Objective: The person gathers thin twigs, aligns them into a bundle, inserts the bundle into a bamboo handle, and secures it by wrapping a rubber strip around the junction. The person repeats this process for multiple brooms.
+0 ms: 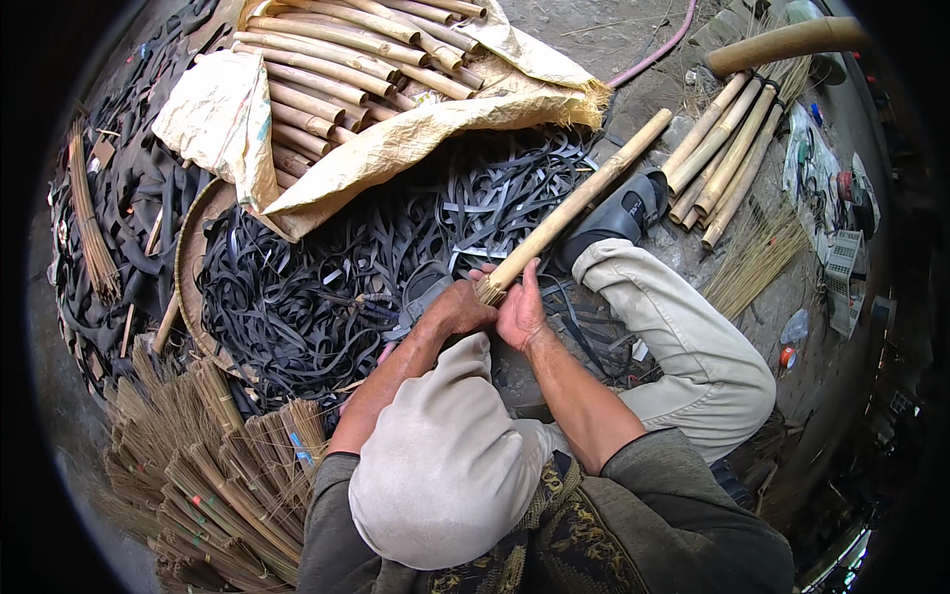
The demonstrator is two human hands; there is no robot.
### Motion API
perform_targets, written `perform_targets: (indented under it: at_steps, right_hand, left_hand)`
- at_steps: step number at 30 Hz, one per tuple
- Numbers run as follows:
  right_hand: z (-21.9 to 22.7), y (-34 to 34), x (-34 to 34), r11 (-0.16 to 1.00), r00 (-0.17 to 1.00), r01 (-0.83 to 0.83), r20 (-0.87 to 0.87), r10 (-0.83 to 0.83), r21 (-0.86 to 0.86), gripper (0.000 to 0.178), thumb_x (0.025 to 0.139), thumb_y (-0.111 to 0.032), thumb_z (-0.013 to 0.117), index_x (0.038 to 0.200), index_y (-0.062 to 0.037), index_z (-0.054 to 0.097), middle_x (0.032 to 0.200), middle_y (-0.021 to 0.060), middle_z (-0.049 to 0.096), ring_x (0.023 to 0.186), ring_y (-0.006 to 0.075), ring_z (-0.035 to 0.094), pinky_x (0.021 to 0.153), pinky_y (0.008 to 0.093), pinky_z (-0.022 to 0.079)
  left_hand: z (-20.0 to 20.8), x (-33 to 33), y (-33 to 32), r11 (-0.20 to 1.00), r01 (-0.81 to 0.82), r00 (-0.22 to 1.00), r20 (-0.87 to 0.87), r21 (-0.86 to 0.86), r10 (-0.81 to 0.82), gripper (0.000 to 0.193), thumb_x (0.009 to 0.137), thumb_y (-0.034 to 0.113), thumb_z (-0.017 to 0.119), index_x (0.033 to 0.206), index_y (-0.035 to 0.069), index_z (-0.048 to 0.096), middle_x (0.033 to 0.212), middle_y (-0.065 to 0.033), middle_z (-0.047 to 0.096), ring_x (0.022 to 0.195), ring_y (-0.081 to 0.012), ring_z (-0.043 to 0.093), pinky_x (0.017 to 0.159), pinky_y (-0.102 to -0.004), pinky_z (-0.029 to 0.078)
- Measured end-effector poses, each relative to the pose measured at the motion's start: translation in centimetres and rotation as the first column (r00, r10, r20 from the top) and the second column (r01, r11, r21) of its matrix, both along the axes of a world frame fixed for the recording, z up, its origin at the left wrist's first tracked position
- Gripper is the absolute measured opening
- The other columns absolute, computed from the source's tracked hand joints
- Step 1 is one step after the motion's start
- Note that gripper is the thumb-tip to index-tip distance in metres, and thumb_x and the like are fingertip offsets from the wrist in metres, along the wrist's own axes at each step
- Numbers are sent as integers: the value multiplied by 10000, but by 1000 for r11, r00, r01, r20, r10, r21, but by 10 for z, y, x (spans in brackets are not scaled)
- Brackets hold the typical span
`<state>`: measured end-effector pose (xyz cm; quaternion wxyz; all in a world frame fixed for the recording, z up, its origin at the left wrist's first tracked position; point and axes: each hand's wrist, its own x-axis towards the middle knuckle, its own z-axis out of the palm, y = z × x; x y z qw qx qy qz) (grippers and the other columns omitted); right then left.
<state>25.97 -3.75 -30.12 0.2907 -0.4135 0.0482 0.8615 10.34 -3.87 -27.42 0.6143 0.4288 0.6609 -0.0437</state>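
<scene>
A pale bamboo pole (584,206) slants away from me to the far right, its near end low between my hands. My left hand (461,309) is closed at that near end, where ragged, split-looking ends show. Cradling the same end from the right is my right hand (522,315), its thumb up along the pole and its fingers partly hidden beneath. A dark sandal (633,210) on my right foot lies beside the pole. Black rubber strips (297,287) are heaped beyond and left of my hands.
Many bamboo poles (327,59) lie on a woven sack (435,124) at the back. A tied bundle of bamboo (727,148) rests at the right, near loose thin sticks (762,257). Bundled sticks (218,475) pile up at the lower left. A pink hose (658,54) runs behind.
</scene>
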Motion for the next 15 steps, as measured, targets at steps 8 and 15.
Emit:
perform_targets:
  at_steps: [8,15]
  right_hand:
    - [-1,-6,2,968,980,-166,140,140,190,624,1034,-551,557,1405,-51,516,1425,155,616,1336,251,548,1175,455,401]
    - [1,-9,-5,965,950,-228,248,191,127,766,1037,-696,389,1429,-48,508,1422,150,609,1329,264,547,1165,438,395]
  left_hand:
    - [1,-1,0,998,34,999,13,52,-35,569,717,395,787,1115,-10,743,1057,-268,744,1001,-370,738,868,-427,572]
    - [2,2,1,992,99,993,-73,75,-93,569,735,406,777,1106,-25,751,1076,-272,743,1032,-379,733,898,-435,574]
